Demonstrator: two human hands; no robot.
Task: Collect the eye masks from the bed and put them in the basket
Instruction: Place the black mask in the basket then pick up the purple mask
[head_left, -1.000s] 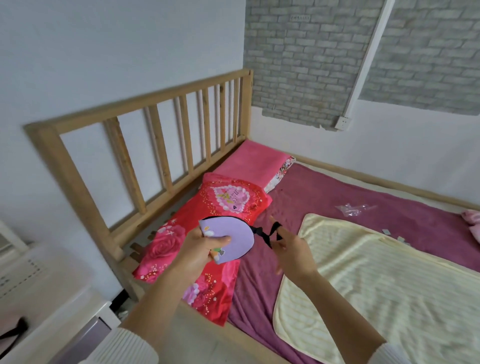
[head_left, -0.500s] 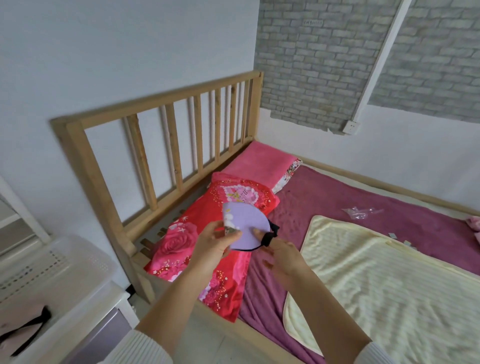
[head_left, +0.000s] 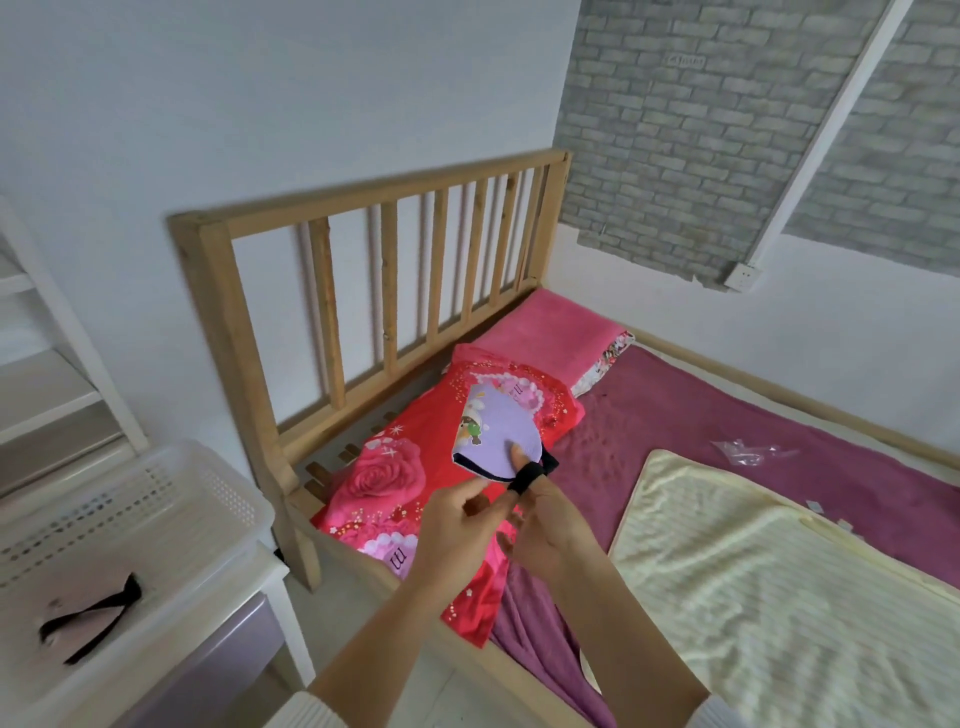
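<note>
A lilac eye mask (head_left: 496, 436) with a cartoon print and black edging is folded in half and held up over the red pillow. My right hand (head_left: 545, 525) pinches its lower edge, thumb on the lilac face, with the black strap looped over one finger. My left hand (head_left: 454, 525) is right beside it, fingers curled against the right hand under the mask; whether it touches the mask is unclear. At the lower left stands the white basket (head_left: 218, 499), with a pink eye mask (head_left: 85, 618) with a black strap lying in it.
The red rose-print pillow (head_left: 410, 483) and a pink pillow (head_left: 550, 327) lie by the wooden headboard (head_left: 384, 280). A cream blanket (head_left: 779, 587) covers the maroon sheet (head_left: 675, 415). A clear plastic wrapper (head_left: 748, 452) lies on the sheet. White shelving (head_left: 47, 364) stands far left.
The mask went from spread between both hands to folded in half, with its strap wound on a right finger. The view has swung left, bringing the basket in.
</note>
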